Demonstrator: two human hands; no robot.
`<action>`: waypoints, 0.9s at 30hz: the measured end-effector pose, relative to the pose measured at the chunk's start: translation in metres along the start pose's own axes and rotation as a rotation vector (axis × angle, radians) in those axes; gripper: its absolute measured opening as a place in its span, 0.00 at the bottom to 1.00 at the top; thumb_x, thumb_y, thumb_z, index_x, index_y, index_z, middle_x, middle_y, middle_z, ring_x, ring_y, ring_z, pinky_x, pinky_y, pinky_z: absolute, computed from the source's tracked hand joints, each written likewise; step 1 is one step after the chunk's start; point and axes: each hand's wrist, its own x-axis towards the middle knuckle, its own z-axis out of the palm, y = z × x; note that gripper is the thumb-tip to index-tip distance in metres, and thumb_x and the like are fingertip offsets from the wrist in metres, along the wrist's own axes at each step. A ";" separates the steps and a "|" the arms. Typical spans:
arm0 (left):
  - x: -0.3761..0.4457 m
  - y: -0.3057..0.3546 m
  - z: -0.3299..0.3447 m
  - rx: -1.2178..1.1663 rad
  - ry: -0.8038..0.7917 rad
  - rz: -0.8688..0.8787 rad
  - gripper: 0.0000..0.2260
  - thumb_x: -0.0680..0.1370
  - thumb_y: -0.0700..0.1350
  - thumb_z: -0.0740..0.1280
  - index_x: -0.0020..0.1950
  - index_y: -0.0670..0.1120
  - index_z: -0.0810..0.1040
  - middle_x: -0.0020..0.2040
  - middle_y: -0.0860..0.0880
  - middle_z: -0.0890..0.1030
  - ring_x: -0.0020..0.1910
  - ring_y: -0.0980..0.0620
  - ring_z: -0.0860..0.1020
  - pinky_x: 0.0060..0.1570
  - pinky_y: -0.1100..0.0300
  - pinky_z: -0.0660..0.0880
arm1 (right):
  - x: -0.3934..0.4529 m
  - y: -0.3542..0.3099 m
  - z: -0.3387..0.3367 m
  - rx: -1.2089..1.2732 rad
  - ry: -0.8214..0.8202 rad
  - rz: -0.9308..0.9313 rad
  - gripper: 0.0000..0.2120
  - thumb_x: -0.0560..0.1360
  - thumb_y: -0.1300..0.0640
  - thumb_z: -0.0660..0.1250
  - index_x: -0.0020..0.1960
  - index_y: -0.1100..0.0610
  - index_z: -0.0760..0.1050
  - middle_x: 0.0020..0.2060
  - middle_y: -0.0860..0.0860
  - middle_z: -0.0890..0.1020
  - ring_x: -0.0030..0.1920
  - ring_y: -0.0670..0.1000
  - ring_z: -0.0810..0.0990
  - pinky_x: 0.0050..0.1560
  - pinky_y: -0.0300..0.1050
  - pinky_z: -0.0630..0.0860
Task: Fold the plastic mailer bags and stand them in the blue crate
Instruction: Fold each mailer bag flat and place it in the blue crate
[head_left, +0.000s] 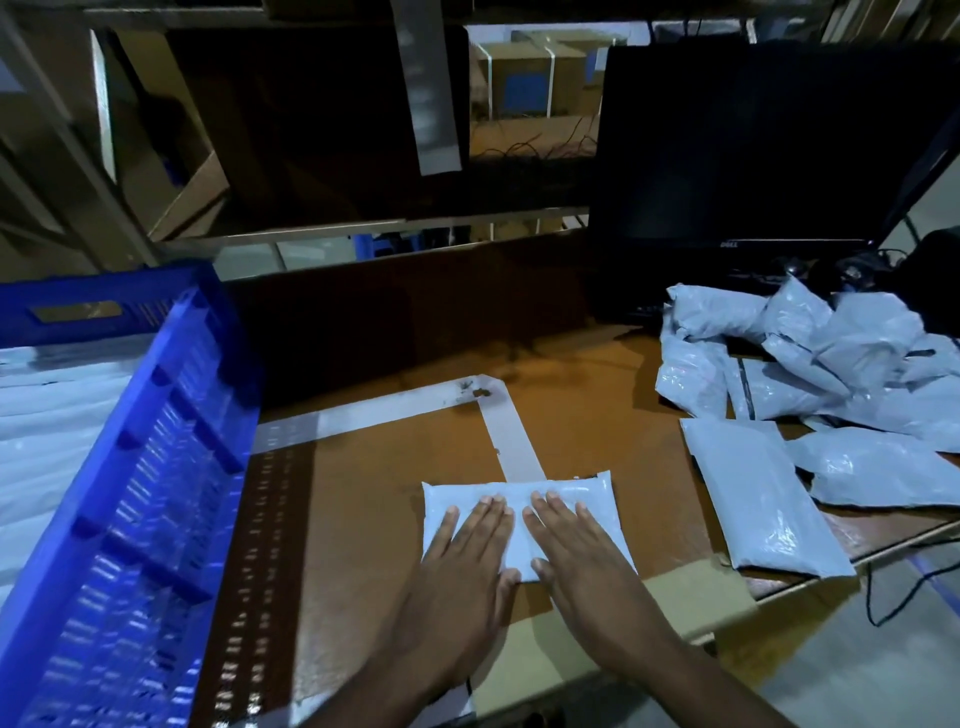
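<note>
Here, folded mailer bag (540, 499): pale grey, glossy, compact rectangle, flat on the brown table (597, 415) right of the blue crate (156, 467). Left hand (462, 566) and right hand (582, 556) press it, fingers straight, palms down.

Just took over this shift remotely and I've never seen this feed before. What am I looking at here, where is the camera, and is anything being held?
There is no machine: a person works bare-handed, and the one camera sits on their head, looking down. The left hand and right hand press flat on a folded mailer bag on the brown table; nothing is gripped. The blue crate stands to the left, with pale plastic inside. A loose pile of mailer bags lies to the right, before a dark monitor.
</note>
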 end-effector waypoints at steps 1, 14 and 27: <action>0.003 -0.003 0.000 0.007 -0.002 -0.002 0.25 0.83 0.54 0.55 0.77 0.44 0.70 0.77 0.48 0.70 0.78 0.52 0.64 0.74 0.49 0.55 | 0.003 0.001 -0.001 0.020 0.015 0.001 0.26 0.84 0.47 0.48 0.78 0.55 0.64 0.78 0.49 0.62 0.79 0.47 0.56 0.77 0.44 0.45; 0.001 -0.004 0.000 -0.042 -0.057 0.000 0.27 0.86 0.55 0.50 0.80 0.43 0.63 0.81 0.47 0.62 0.81 0.53 0.55 0.77 0.51 0.49 | 0.002 0.001 -0.002 0.003 -0.025 -0.024 0.26 0.85 0.48 0.45 0.76 0.58 0.67 0.76 0.52 0.66 0.78 0.49 0.61 0.75 0.49 0.52; -0.014 0.004 -0.015 -0.181 0.210 -0.053 0.12 0.80 0.53 0.66 0.63 0.56 0.77 0.62 0.58 0.76 0.62 0.54 0.76 0.60 0.59 0.67 | -0.014 0.004 -0.008 0.232 0.223 0.018 0.14 0.79 0.52 0.66 0.64 0.50 0.79 0.64 0.44 0.78 0.68 0.38 0.66 0.70 0.45 0.69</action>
